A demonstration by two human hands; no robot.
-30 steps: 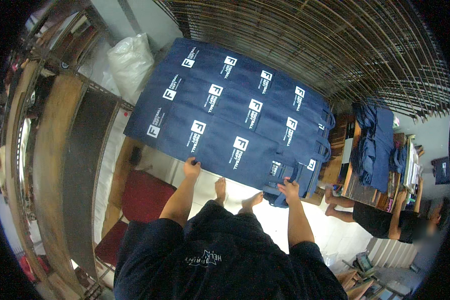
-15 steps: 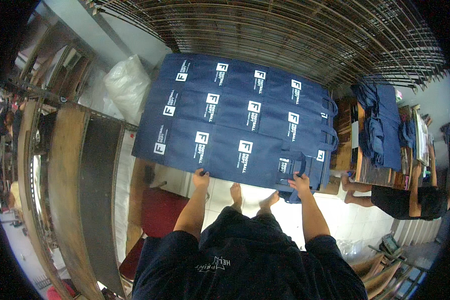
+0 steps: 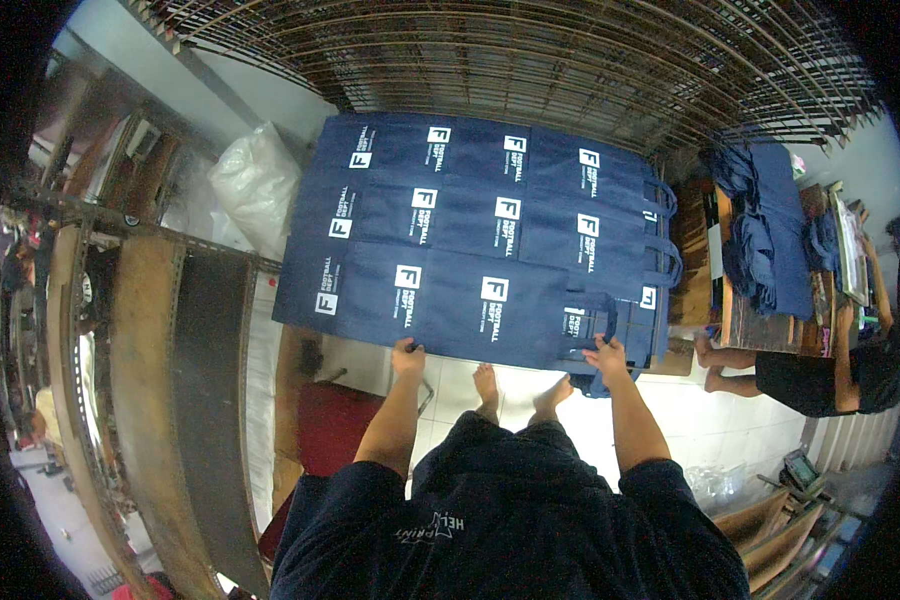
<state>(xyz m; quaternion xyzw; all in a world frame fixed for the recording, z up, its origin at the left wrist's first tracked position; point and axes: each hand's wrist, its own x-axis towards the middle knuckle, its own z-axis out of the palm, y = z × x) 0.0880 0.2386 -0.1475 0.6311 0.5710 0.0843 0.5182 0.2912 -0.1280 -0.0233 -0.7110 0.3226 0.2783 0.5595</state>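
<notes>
Navy tote bags (image 3: 470,225) with white prints lie flat in overlapping rows on a wire rack (image 3: 642,342), whose bars show at the right end. My left hand (image 3: 408,356) is closed on the near edge of a bag in the front row, left of centre. At the near right, my right hand (image 3: 607,356) has its fingers bent around the upper end of a front-row bag, beside its dark handle (image 3: 611,318). Some dark cloth hangs below that hand. The undersides of the bags are hidden.
Stacked wire racks (image 3: 510,60) rise behind the bags. A white plastic sack (image 3: 258,185) stands at the far left, a red chair (image 3: 335,425) near left. On the right, a wooden table (image 3: 695,265) bears navy cloth, with another person's arm (image 3: 846,355) beside it.
The view has shifted slightly. Both my hands stay at the near edge of the bags with much the same grip, and the bags lie as before.
</notes>
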